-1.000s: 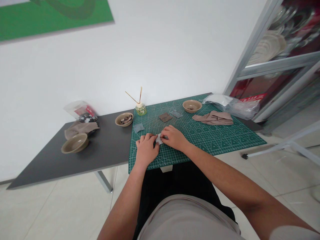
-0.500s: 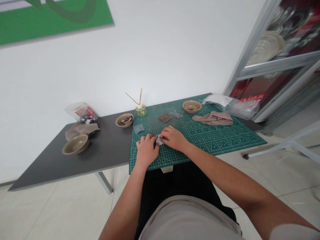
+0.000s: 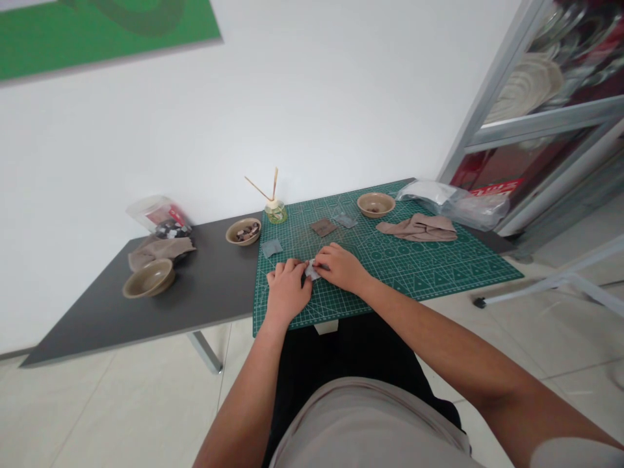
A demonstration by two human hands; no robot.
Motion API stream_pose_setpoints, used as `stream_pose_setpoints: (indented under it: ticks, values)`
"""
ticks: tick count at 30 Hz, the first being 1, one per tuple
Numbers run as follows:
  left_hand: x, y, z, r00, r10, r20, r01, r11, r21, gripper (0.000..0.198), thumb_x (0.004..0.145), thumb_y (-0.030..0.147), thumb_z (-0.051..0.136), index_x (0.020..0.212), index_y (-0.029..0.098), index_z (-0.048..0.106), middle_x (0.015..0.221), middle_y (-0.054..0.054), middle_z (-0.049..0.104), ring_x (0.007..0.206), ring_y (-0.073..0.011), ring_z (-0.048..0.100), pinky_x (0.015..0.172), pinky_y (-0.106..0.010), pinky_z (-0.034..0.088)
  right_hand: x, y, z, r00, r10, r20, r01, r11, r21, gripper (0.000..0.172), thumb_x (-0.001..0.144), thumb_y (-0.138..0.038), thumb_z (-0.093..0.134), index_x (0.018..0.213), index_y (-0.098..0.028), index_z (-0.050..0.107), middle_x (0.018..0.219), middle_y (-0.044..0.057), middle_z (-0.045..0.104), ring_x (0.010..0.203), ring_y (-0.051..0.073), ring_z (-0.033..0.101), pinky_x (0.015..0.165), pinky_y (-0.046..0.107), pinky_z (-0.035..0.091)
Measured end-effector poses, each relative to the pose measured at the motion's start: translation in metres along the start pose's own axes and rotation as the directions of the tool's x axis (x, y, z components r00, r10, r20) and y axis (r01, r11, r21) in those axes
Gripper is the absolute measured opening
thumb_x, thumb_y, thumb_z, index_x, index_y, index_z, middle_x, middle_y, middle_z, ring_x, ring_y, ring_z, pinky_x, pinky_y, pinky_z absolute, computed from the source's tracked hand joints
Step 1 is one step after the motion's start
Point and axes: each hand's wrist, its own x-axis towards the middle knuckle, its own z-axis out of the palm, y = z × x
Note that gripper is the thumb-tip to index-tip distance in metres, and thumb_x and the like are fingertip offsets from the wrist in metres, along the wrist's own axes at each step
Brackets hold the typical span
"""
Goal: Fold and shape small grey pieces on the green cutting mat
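My left hand (image 3: 286,288) and my right hand (image 3: 341,267) meet on the green cutting mat (image 3: 429,260), fingers curled. Between their fingertips they pinch a small pale grey square piece (image 3: 312,270), mostly hidden by the fingers. Beyond the hands lie more small squares on the mat: a grey one (image 3: 271,247) to the left, a brown one (image 3: 323,227) and another grey one (image 3: 345,220) farther back.
A reed diffuser bottle (image 3: 275,210) stands at the mat's back corner. Tan bowls sit at the back right (image 3: 375,205), beside the mat (image 3: 242,231) and far left (image 3: 148,278). A beige cloth (image 3: 416,227), plastic bags (image 3: 451,203), a bag of pieces (image 3: 163,221) and a metal shelf (image 3: 546,117) surround the dark table (image 3: 146,312).
Both hands stay together on the small piece; only slight finger shifts and a small camera movement show.
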Motion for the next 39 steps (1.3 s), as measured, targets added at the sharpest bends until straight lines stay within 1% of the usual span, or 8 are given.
stream_pose_setpoints:
  ticks: [5, 7, 11, 13, 17, 22, 29, 39]
  values:
    - [0.0000, -0.0002, 0.0001, 1.000, -0.011, 0.012, 0.011, 1.000, 0.006, 0.036, 0.093, 0.033, 0.048, 0.126, 0.028, 0.061, 0.126, -0.006, 0.060, 0.112, -0.0268, 0.050, 0.090, -0.044, 0.039, -0.0029, -0.0052, -0.0009, 0.993, 0.106, -0.043, -0.110, 0.989, -0.098, 0.010, 0.085, -0.023, 0.063, 0.077, -0.020, 0.058, 0.083, 0.005, 0.056, 0.086, 0.022, 0.049, 0.074, 0.032, 0.040]
    - [0.0001, -0.0003, 0.0001, 1.000, -0.010, 0.010, 0.010, 1.000, 0.005, 0.036, 0.093, 0.033, 0.049, 0.126, 0.028, 0.061, 0.125, -0.006, 0.060, 0.112, -0.0269, 0.050, 0.090, -0.044, 0.039, -0.0041, -0.0054, -0.0011, 0.997, 0.067, -0.029, -0.070, 0.994, -0.083, 0.010, 0.084, -0.024, 0.064, 0.078, -0.020, 0.058, 0.083, 0.005, 0.055, 0.086, 0.022, 0.049, 0.074, 0.032, 0.040]
    - [0.0001, 0.0000, -0.0001, 1.000, -0.003, 0.007, 0.003, 1.000, 0.006, 0.034, 0.093, 0.034, 0.048, 0.124, 0.028, 0.062, 0.124, -0.006, 0.061, 0.112, -0.0272, 0.050, 0.089, -0.044, 0.039, -0.0034, -0.0018, 0.0003, 0.994, -0.105, 0.039, 0.104, 0.994, 0.012, 0.006, 0.088, -0.021, 0.062, 0.083, -0.019, 0.062, 0.087, 0.004, 0.060, 0.088, 0.021, 0.050, 0.082, 0.033, 0.041]
    - [0.0000, 0.0001, -0.0004, 1.000, -0.001, 0.007, 0.001, 1.000, 0.001, 0.034, 0.093, 0.034, 0.048, 0.124, 0.028, 0.062, 0.124, -0.006, 0.061, 0.111, -0.0271, 0.050, 0.089, -0.044, 0.039, -0.0020, 0.0000, 0.0015, 0.990, -0.131, 0.052, 0.129, 0.991, 0.039, 0.006, 0.091, -0.020, 0.059, 0.087, -0.018, 0.063, 0.091, 0.005, 0.062, 0.090, 0.020, 0.051, 0.086, 0.033, 0.041]
    - [-0.0004, -0.0003, -0.0006, 1.000, -0.003, -0.001, 0.003, 1.000, -0.012, 0.036, 0.093, 0.033, 0.047, 0.125, 0.028, 0.062, 0.124, -0.007, 0.061, 0.111, -0.0274, 0.050, 0.089, -0.044, 0.039, -0.0012, -0.0012, 0.0022, 0.999, -0.028, 0.016, 0.028, 0.999, -0.024, 0.010, 0.093, -0.020, 0.057, 0.084, -0.018, 0.062, 0.090, 0.006, 0.061, 0.091, 0.021, 0.050, 0.084, 0.033, 0.041]
    - [-0.0006, -0.0004, -0.0010, 1.000, -0.012, 0.015, 0.013, 1.000, -0.011, 0.038, 0.093, 0.034, 0.047, 0.127, 0.029, 0.062, 0.124, -0.007, 0.060, 0.112, -0.0284, 0.049, 0.091, -0.045, 0.039, -0.0053, -0.0053, -0.0005, 0.997, 0.078, -0.027, -0.080, 0.993, -0.091, 0.009, 0.086, -0.022, 0.063, 0.079, -0.019, 0.058, 0.086, 0.005, 0.055, 0.088, 0.022, 0.049, 0.075, 0.032, 0.040]
    - [0.0000, 0.0003, -0.0007, 0.999, -0.020, 0.027, 0.020, 1.000, -0.013, 0.037, 0.093, 0.035, 0.047, 0.125, 0.028, 0.063, 0.125, -0.007, 0.060, 0.113, -0.0280, 0.049, 0.091, -0.046, 0.039, -0.0063, -0.0026, -0.0020, 0.993, -0.103, 0.054, 0.102, 0.995, 0.020, 0.007, 0.091, -0.023, 0.061, 0.086, -0.019, 0.064, 0.088, 0.004, 0.058, 0.089, 0.019, 0.051, 0.080, 0.031, 0.042]
    - [-0.0006, -0.0001, 0.0002, 1.000, -0.009, 0.001, 0.009, 1.000, -0.019, 0.037, 0.092, 0.035, 0.047, 0.124, 0.028, 0.064, 0.123, -0.006, 0.061, 0.111, -0.0281, 0.050, 0.089, -0.046, 0.039, -0.0050, -0.0069, -0.0018, 0.995, 0.096, -0.015, -0.097, 0.987, -0.127, 0.013, 0.092, -0.026, 0.061, 0.083, -0.018, 0.067, 0.090, 0.006, 0.064, 0.091, 0.021, 0.054, 0.076, 0.032, 0.042]
